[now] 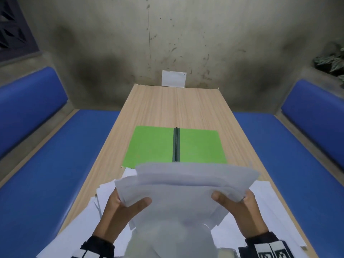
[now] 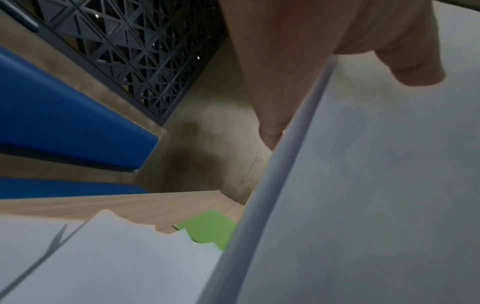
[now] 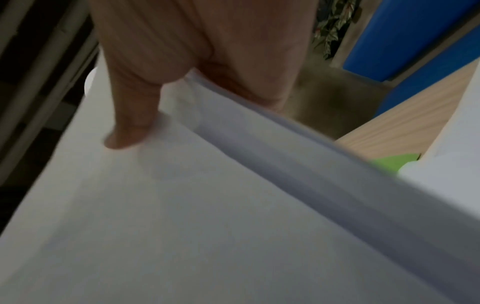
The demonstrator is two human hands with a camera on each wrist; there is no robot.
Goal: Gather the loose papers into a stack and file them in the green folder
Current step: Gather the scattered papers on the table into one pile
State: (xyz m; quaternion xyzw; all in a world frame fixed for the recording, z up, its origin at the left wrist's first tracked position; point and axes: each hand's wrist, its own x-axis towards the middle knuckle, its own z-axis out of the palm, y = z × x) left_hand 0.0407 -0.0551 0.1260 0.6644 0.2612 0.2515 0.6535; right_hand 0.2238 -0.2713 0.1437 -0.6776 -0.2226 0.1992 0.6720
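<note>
Dim, soft light; wrist views blurred, edges bent by wide lenses.

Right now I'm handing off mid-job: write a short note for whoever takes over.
Left hand and right hand: each grips one side of the stack of white paper sheets, held above the light wooden table.
Green folder with dark spine: open flat on the table, beyond the stack, nothing in it.
Loose white sheets: several on the table under and beside the hands.
Done: part gathered.
Left: collect the rest, square the stack, file it, close the folder.
</note>
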